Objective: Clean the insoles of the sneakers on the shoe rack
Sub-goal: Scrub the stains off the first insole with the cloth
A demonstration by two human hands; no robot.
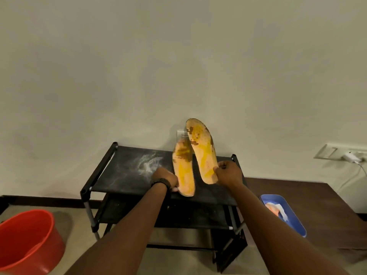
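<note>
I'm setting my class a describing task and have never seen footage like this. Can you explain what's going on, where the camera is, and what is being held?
There is no machine here. A person works bare-handed, and the single camera sits on their head, looking forward and down. The left hand grips a stained yellow insole by its lower end. The right hand pinches a second insole. Both are held upright over a black shoe rack dusted with white powder. A red bucket stands on the floor to the left, and a blue tub holding cloth sits on the right.
</note>
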